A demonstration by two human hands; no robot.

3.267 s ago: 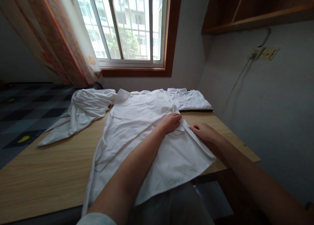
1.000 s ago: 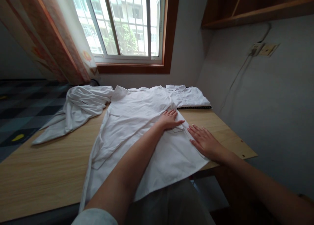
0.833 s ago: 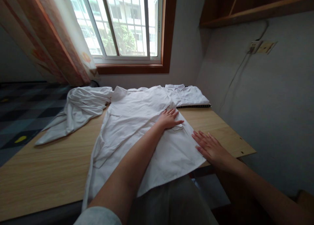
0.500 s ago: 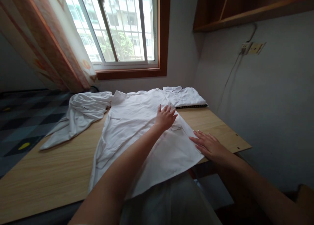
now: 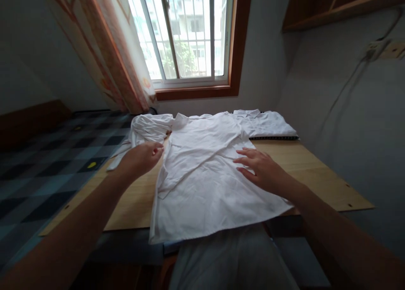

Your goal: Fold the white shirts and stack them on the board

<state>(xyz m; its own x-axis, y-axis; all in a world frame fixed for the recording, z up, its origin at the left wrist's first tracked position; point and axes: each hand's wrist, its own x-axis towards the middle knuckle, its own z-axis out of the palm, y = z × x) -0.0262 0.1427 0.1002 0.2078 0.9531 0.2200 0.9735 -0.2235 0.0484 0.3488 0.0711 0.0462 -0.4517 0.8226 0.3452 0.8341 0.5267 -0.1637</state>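
Observation:
A white long-sleeved shirt (image 5: 196,189) lies spread on the wooden board, its sleeves folded across the body and its hem hanging over the near edge. My left hand (image 5: 142,157) is beside the shirt's left edge, fingers curled in, with nothing visible in them. Over the shirt's right side, my right hand (image 5: 257,167) has its fingers spread; whether the fingertips touch the cloth I cannot tell. A crumpled white garment (image 5: 148,127) lies at the far left, partly behind my left hand. At the far right rests a folded white shirt (image 5: 267,123) with a collar.
The wooden board (image 5: 316,172) extends past the shirt on both sides. A checked bedcover (image 5: 41,167) spreads to the left. Behind stand a window (image 5: 190,49) and a curtain (image 5: 104,49). A shelf (image 5: 341,12) and a cabled socket (image 5: 376,49) are on the right wall.
My left hand has left the shirt's right part and moved to its left edge, curling its fingers. My right hand has shifted inward from the right edge. The view has turned left.

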